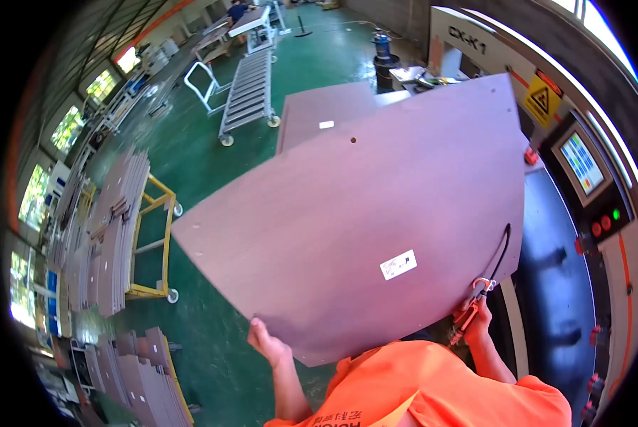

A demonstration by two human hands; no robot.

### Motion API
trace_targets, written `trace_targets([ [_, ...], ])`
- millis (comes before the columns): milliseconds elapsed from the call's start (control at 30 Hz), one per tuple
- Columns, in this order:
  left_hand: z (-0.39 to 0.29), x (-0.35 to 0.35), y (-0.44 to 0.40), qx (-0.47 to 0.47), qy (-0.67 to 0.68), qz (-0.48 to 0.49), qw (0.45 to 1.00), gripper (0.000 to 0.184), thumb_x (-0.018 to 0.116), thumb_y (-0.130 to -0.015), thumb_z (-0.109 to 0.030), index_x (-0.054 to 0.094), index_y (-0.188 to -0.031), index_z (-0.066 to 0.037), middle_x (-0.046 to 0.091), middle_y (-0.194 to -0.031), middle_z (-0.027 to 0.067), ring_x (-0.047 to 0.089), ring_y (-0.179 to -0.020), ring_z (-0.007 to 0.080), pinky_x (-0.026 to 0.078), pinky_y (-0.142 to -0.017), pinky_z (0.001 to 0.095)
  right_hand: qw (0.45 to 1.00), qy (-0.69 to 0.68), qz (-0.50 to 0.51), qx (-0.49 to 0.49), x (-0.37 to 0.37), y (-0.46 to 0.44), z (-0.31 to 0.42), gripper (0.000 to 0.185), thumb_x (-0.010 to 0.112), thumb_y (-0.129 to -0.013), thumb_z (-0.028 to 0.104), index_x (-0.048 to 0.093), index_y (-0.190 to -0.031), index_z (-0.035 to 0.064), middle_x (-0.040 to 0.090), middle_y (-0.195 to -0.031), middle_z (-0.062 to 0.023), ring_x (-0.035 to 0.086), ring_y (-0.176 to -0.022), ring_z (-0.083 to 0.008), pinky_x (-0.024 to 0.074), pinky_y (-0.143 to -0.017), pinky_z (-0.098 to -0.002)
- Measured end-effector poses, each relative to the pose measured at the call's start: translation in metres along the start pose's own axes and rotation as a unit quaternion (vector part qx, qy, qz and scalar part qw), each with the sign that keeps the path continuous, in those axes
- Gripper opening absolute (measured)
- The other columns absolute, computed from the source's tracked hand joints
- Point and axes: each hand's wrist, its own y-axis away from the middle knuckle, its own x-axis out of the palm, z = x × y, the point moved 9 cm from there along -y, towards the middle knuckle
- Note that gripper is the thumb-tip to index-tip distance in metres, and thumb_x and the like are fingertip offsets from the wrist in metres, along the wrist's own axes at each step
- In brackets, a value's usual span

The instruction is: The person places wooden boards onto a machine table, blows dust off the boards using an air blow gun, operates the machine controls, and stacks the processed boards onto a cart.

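A large brownish wood-look panel (362,206) fills the middle of the head view, tilted in front of my orange shirt. A white label (399,264) is stuck on its face, and a small dark hole shows near its far edge. My left hand (269,343) grips the near left edge, thumb on top and fingers hidden beneath. At the near right edge, my right hand (478,320) is closed around an orange air blow gun (467,313) with a metal trigger. A thin black curved tube runs from the gun over the panel. Whether this hand also bears the panel is hidden.
On the right stands a machine (546,213) with a touchscreen (582,164), buttons and a yellow warning sign. Another panel (326,110) lies behind mine. Yellow-framed carts (152,242) with stacked panels are on the left. A roller conveyor (248,89) and a person (238,10) are farther back.
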Motion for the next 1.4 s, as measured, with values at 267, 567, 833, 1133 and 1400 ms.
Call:
trace_targets([
  [267,-0.147,0.041,-0.054,0.212,0.075,-0.044,0.973,0.039,0.06,-0.093,-0.037,0.057,-0.1,0.001,0.059,-0.103,0.0077,0.056,-0.094,0.0186,0.048,-0.084,0.0364,0.978,-0.01,0.21,0.013,0.143,-0.118,-0.032,0.054,0.056,-0.085,0.055,0.06,-0.076,0.0015,0.062,-0.069,-0.0115,0.058,-0.06,-0.0291,0.0419,-0.077,-0.0394],
  [567,-0.214,0.1,-0.054,0.285,0.061,-0.084,0.953,0.045,0.055,-0.096,-0.037,0.057,-0.113,0.004,0.06,-0.114,0.0116,0.059,-0.1,0.0219,0.049,-0.087,0.038,0.925,-0.091,0.362,0.074,0.216,-0.192,-0.023,0.049,0.063,-0.085,0.039,0.054,-0.114,0.0,0.066,-0.077,-0.0174,0.065,-0.086,-0.0392,0.0424,-0.096,-0.0552],
  [833,-0.228,0.137,-0.064,0.288,0.078,-0.055,0.953,0.037,0.06,-0.094,-0.033,0.056,-0.103,0.002,0.059,-0.108,0.0102,0.057,-0.098,0.0209,0.049,-0.084,0.0392,0.932,-0.087,0.349,0.041,0.238,-0.202,-0.012,0.047,0.062,-0.085,0.039,0.053,-0.117,0.0056,0.066,-0.077,-0.017,0.067,-0.074,-0.0383,0.0504,-0.088,-0.0527],
  [1133,-0.222,0.221,-0.127,0.274,0.105,0.028,0.956,0.042,0.057,-0.094,-0.037,0.059,-0.111,0.002,0.06,-0.115,0.0092,0.055,-0.105,0.0209,0.043,-0.094,0.0366,0.95,-0.106,0.29,-0.039,0.229,-0.208,0.011,0.045,0.061,-0.085,0.038,0.056,-0.109,0.0,0.066,-0.075,-0.0175,0.067,-0.081,-0.0391,0.0441,-0.096,-0.0541],
  [1400,-0.228,0.298,-0.195,0.223,0.093,0.175,0.954,0.056,0.054,-0.094,-0.045,0.054,-0.122,0.003,0.057,-0.123,0.012,0.053,-0.113,0.0244,0.041,-0.098,0.0399,0.949,-0.142,0.246,-0.134,0.224,-0.176,0.006,0.043,0.06,-0.087,0.037,0.062,-0.093,-0.0051,0.066,-0.075,-0.0192,0.066,-0.087,-0.0403,0.039,-0.1,-0.0559],
])
